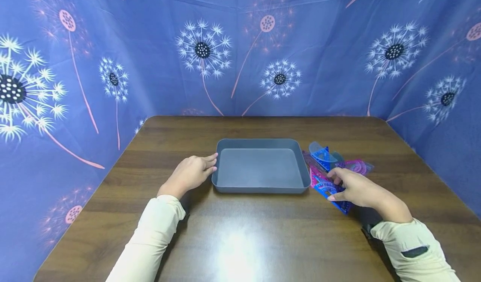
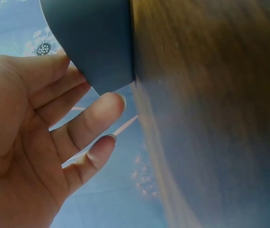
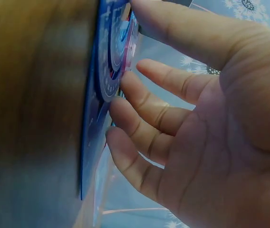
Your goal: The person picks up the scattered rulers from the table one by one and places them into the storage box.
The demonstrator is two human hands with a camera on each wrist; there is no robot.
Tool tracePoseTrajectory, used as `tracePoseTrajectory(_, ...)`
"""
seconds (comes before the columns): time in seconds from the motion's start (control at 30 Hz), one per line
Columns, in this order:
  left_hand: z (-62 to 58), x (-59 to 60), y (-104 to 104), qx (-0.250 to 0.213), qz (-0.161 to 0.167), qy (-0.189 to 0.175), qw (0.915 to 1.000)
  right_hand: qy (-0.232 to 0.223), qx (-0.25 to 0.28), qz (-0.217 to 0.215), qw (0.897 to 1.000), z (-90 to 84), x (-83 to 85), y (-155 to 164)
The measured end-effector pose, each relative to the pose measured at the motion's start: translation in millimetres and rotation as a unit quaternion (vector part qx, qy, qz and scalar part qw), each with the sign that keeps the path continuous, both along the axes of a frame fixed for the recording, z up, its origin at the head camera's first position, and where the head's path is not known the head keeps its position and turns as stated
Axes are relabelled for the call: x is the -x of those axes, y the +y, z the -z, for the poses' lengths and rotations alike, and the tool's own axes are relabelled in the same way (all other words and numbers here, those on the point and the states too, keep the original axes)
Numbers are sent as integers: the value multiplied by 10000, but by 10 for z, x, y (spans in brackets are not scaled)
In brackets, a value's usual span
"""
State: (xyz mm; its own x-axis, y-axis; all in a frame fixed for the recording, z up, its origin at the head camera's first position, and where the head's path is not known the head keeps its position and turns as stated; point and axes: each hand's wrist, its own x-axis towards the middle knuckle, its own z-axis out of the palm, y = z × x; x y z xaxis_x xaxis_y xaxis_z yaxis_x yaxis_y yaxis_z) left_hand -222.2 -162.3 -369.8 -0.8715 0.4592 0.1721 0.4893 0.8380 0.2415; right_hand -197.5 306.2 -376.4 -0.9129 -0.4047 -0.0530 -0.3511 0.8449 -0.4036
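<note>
the left hand [image 1: 189, 174] lies with straight fingers against the left wall of the grey tray [image 1: 224, 181], likely to steady it; the tray holds nothing. just right of it, the right hand [image 1: 355, 189] presses loosely spread fingertips on the blue ruler [image 1: 326, 187] atop a pile of plastic rulers [image 1: 358, 165] on the table [image 1: 240, 232].

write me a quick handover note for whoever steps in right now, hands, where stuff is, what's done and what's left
Left hand: open, straight fingers touching the left wall of the grey tray.
Right hand: open, fingertips pressing on the blue ruler atop the pile of plastic rulers and protractors, which lies on the wooden table just right of the tray.
Done: nothing is in the tray; its floor is bare.
Left: the whole pile is still on the table, nothing lifted; moving it into the tray looks like the job.
</note>
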Motion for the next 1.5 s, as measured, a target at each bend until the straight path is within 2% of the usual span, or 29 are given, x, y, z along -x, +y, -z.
tracePoseTrajectory(0.47, 25, 22, -10, -109, 18, -62, 9999, -4, -127, 321, 9994, -57, 31, 43)
tracePoseTrajectory(0.67, 14, 30, -4, -111, 6, -72, 9999, 210, 57, 275, 9994, -32, 42, 83)
tracePoseTrajectory(0.9, 7, 23, 0, -88, 20, -91, 9999, 45, 392, 325, 9987, -37, 21, 123)
tracePoseTrajectory(1.03, -2, 7, 4, -137, 24, -115, 9998, 238, 553, 397, 9974, -49, 21, 146)
tracePoseTrajectory(1.27, 14, -4, 4, -303, 57, -248, 9992, 514, 671, 769, 9934, -87, 30, 138)
tracePoseTrajectory(1.5, 30, 15, -5, -268, 146, -149, 9994, 953, 1045, 1232, 9823, -117, 12, 120)
